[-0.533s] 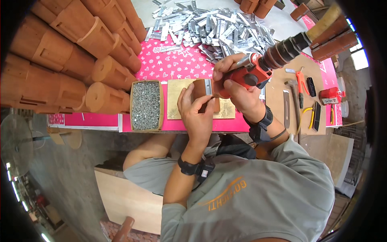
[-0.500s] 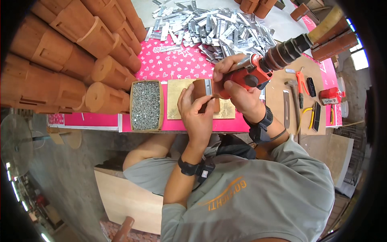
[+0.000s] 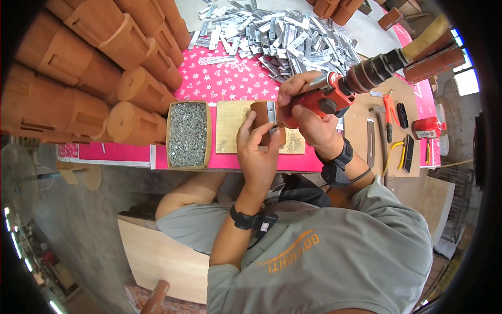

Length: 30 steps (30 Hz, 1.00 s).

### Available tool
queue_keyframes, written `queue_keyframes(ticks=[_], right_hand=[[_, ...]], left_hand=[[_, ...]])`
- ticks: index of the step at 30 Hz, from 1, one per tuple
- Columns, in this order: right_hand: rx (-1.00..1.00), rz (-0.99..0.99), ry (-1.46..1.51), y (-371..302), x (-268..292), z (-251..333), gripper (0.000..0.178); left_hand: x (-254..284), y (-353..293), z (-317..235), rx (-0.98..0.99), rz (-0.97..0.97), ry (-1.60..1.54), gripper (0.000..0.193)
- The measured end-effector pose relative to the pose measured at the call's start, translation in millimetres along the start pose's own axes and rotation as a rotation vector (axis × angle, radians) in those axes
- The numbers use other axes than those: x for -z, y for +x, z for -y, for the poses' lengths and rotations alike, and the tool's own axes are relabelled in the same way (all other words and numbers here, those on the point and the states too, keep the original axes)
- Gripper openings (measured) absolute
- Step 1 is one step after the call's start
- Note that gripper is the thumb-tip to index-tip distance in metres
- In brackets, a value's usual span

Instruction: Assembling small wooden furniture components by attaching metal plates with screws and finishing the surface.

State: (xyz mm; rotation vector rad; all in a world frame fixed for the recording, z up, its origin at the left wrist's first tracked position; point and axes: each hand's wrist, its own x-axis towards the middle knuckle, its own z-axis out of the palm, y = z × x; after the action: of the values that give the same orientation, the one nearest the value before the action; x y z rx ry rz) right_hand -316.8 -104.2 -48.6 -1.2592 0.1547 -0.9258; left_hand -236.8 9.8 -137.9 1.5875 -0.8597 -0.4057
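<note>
A reddish-brown wooden block (image 3: 260, 116) lies on a pale wooden board (image 3: 226, 131) at the table's front edge. Along the block runs a silver metal plate (image 3: 271, 111). My left hand (image 3: 257, 152) closes on the block from its near left side, with fingertips by the plate. In my right hand (image 3: 317, 128) is a red power screwdriver (image 3: 311, 104), held tilted, with its dark rear end and pale hose rising to the upper right. The tool's tip is down beside the plate, mostly hidden by my fingers. An open box of screws (image 3: 187, 135) stands left of the board.
Terracotta-coloured slotted cylinders (image 3: 127, 121) are stacked high on the left. Loose metal plates (image 3: 293, 39) make a heap at the back. At right lie a hammer (image 3: 380, 112), orange-handled pliers (image 3: 389, 107), yellow-handled pliers (image 3: 399, 152) and a red container (image 3: 426, 127).
My left hand has shifted slightly right along the block, and its fingers are drawn in closer. The screwdriver and my right hand stay almost in place.
</note>
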Motion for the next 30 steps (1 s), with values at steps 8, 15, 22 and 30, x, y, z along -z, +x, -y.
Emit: queue_keyframes(ticks=[8, 15, 22, 30], right_hand=[[0.037, 0.003, -0.096, 0, -1, -1, 0.033], [0.043, 0.101, -0.264, -2, 5, -15, 0.024], [0.053, 0.162, -0.221, 4, 4, -14, 0.021], [-0.117, 0.001, -0.227, 9, 6, -11, 0.029]], left_hand=[[3, -6, 12, -0.193, 0.063, 0.052, 0.070], [1, -7, 24, -0.197, 0.052, 0.021, 0.079], [-1, -5, 28, -0.204, 0.062, 0.006, 0.076], [0, -5, 25, -0.206, 0.060, 0.041, 0.072]])
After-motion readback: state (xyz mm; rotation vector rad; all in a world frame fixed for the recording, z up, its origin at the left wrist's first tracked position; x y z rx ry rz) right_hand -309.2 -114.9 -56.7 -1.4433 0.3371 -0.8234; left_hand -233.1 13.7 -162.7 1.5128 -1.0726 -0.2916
